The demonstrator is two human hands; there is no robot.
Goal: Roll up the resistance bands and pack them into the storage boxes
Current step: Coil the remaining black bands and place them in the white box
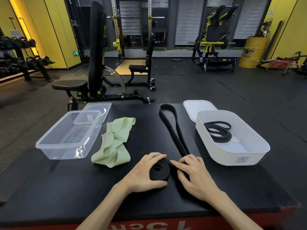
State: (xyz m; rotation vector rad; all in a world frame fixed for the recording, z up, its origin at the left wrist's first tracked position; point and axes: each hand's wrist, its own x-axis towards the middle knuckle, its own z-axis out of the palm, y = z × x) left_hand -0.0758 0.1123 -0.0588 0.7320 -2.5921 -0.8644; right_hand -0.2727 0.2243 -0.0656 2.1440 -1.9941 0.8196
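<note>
Band coil [219, 138] in white box [232, 156], lid [197, 108] behind

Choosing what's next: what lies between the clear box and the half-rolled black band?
A crumpled light green resistance band lies between the clear box and half-rolled black band, in the head view.

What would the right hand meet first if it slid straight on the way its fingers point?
The right hand points left and slightly away, so it would probably meet the coil of the black band first, then the left hand gripping it.
</note>
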